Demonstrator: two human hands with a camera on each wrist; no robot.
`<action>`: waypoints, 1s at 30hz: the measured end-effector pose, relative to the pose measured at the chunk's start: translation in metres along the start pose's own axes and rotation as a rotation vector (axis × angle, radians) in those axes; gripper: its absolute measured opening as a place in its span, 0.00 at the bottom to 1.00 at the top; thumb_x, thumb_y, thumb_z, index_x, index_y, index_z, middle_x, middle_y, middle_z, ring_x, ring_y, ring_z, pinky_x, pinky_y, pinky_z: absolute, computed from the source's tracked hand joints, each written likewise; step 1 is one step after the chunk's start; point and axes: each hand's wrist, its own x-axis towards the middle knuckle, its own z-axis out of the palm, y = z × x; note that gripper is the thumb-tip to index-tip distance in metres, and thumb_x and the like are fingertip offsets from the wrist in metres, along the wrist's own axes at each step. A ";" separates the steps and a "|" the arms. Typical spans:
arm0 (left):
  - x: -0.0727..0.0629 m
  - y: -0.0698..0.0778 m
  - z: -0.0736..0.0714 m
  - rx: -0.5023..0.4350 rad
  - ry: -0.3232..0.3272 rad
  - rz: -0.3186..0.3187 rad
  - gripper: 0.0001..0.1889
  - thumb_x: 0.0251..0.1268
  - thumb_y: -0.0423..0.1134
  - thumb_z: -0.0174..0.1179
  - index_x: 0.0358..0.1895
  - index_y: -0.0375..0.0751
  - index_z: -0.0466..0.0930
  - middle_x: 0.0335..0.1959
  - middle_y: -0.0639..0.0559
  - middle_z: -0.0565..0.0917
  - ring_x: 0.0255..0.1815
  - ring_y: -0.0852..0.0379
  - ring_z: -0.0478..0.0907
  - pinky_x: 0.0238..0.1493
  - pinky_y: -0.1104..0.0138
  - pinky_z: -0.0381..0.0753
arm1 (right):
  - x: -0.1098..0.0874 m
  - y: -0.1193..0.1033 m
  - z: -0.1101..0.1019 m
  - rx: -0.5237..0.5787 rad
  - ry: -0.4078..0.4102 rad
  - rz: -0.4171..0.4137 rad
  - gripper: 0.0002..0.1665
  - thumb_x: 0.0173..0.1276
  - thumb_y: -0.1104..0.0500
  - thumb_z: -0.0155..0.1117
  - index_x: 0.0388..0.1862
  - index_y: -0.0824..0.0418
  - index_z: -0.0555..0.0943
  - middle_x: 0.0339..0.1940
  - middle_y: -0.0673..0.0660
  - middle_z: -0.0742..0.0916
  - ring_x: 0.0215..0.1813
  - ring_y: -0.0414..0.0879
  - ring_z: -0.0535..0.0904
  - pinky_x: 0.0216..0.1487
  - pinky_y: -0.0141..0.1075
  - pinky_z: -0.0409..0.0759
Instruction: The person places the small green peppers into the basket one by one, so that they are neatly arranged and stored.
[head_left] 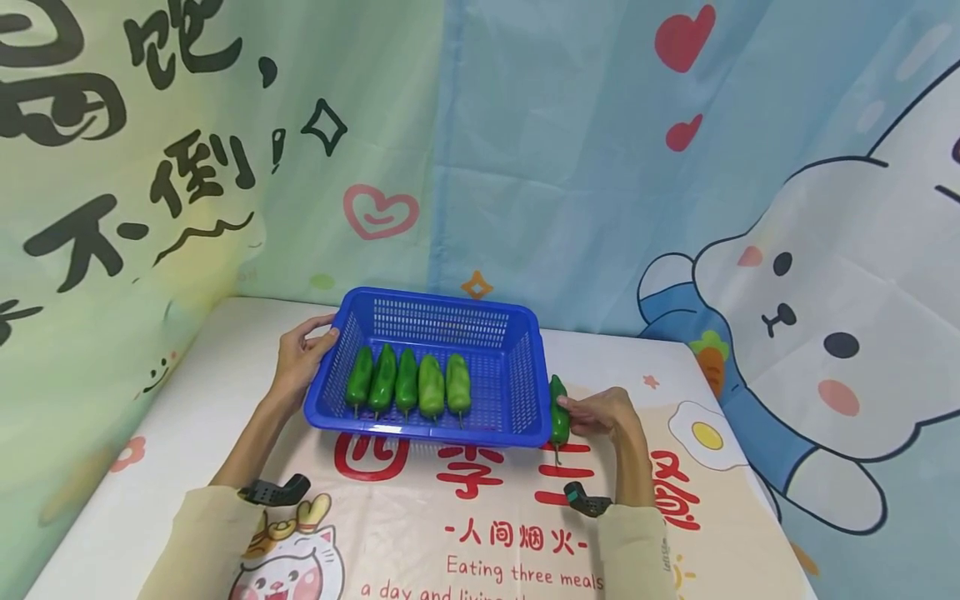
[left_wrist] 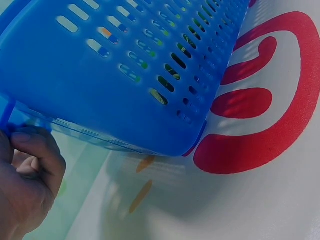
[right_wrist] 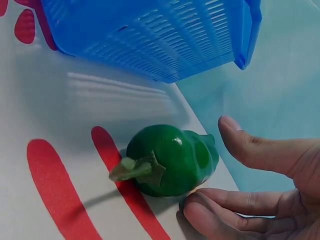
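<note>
A blue plastic basket [head_left: 517, 437] holds several green peppers [head_left: 431, 387], lined up side by side toward its left and middle. My left hand [head_left: 303, 354] grips the basket's left rim; the left wrist view shows that hand [left_wrist: 32, 175] with fingers curled at the rim. Just outside the basket's right side lies one more green pepper [head_left: 558, 425], its stem toward me. My right hand [head_left: 600, 408] is at this pepper. In the right wrist view, fingertips lie against the pepper [right_wrist: 165, 160] low on one side, while the thumb [right_wrist: 250, 145] stands apart from it.
The white table [head_left: 225, 342] carries a printed mat [head_left: 420, 517] with red lettering and cartoons. Behind it hangs a printed cloth [head_left: 540, 167], close past the basket's far side. Dark wrist cameras [head_left: 281, 490] sit on both forearms.
</note>
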 end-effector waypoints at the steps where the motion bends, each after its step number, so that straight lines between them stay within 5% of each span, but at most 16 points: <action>1: 0.000 0.000 0.000 -0.002 0.003 0.001 0.27 0.87 0.40 0.57 0.78 0.28 0.70 0.36 0.61 0.94 0.33 0.62 0.93 0.33 0.71 0.92 | 0.000 -0.001 0.001 0.001 0.003 0.000 0.35 0.70 0.49 0.82 0.58 0.78 0.84 0.31 0.59 0.94 0.30 0.47 0.92 0.38 0.35 0.93; 19: -0.002 0.002 0.001 0.007 -0.005 0.013 0.27 0.87 0.41 0.57 0.78 0.28 0.70 0.39 0.60 0.95 0.35 0.63 0.93 0.35 0.71 0.93 | -0.004 -0.002 0.023 -0.172 0.111 -0.023 0.33 0.72 0.52 0.80 0.60 0.77 0.81 0.48 0.72 0.92 0.44 0.59 0.93 0.55 0.45 0.94; 30: 0.000 0.000 0.001 0.061 0.006 0.021 0.26 0.88 0.42 0.57 0.78 0.30 0.72 0.47 0.40 0.95 0.36 0.63 0.94 0.37 0.70 0.93 | -0.001 -0.002 0.027 -0.134 0.144 0.016 0.32 0.69 0.53 0.82 0.60 0.75 0.83 0.52 0.71 0.90 0.43 0.55 0.90 0.52 0.40 0.93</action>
